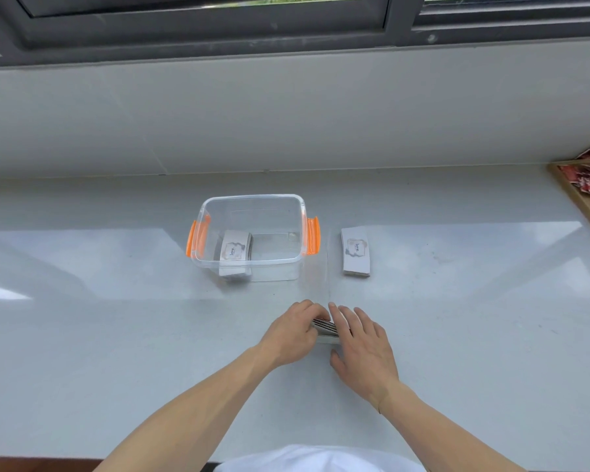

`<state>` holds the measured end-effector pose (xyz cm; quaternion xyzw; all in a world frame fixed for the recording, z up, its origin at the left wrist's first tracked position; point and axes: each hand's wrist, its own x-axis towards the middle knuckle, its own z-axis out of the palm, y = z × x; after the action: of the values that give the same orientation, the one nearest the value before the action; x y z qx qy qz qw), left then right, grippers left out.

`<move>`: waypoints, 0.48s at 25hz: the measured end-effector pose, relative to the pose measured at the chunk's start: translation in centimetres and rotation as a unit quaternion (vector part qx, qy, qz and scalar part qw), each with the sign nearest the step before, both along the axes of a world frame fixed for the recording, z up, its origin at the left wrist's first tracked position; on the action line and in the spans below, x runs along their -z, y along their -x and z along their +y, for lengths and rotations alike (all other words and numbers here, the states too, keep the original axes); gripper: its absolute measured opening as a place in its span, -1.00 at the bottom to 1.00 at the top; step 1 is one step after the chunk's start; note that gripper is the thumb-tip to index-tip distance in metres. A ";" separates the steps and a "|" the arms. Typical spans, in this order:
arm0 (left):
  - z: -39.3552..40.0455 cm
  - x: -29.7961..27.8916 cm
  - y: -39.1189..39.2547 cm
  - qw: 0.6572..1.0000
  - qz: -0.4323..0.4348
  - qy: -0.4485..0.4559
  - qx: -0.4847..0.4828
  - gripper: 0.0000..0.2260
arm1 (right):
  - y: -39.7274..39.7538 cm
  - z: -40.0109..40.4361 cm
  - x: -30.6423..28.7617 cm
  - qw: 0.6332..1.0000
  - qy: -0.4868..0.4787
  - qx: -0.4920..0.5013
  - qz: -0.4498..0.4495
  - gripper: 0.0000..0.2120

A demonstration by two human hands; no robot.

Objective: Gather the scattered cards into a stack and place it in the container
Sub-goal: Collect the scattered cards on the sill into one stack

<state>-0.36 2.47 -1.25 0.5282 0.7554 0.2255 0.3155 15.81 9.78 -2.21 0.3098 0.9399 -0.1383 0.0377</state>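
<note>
In the head view, both forearms are extended forward over the pale desk point(116, 335). A pack of cards point(325, 330) is pressed between the left hand point(292, 335) and the right hand point(363, 342); the left fingers point(315, 310) are curled over its top edge, while the right fingers point(343, 316) are laid flat against its side, closed on it. At 12 o'clock from the hands, a clear container point(252, 236) with orange latches is seen, and a stack of cards point(234, 255) is held inside it at the left. A second stack point(355, 252) lies on the desk at 3 o'clock from the container. A wooden tray point(583, 199) of red packets is set at the far right, and a dark window frame point(218, 32) runs above the sill.
</note>
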 end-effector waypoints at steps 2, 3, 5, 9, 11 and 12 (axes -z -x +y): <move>0.3 -0.2 -0.2 1.000 -0.025 0.010 -0.003 -0.59 | 0.0 0.1 0.1 1.000 0.005 0.003 0.005 -0.19; 0.4 -0.3 -0.3 0.999 -0.030 0.017 -0.001 -0.58 | 0.0 0.1 0.1 1.000 0.008 0.007 0.009 -0.20; 0.4 -0.2 -0.7 0.999 -0.024 0.030 0.011 -0.56 | 0.1 0.2 0.2 1.000 0.009 0.011 0.014 -0.20; 0.3 0.6 -1.5 0.996 0.062 0.046 0.039 -0.61 | 0.2 0.2 0.2 1.000 0.008 0.012 0.010 -0.23; 0.2 1.0 -1.6 0.991 0.115 0.038 0.049 -0.66 | 0.0 0.3 0.3 1.000 0.013 0.012 0.014 -0.31; 0.2 1.1 -1.7 0.990 0.129 0.029 0.050 -0.69 | -0.1 0.6 0.4 0.999 0.022 0.015 0.018 -0.38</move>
<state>1.31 2.69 -2.36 0.5803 0.7688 0.1176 0.2415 15.93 10.34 -2.62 0.3201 0.9325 -0.1652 0.0258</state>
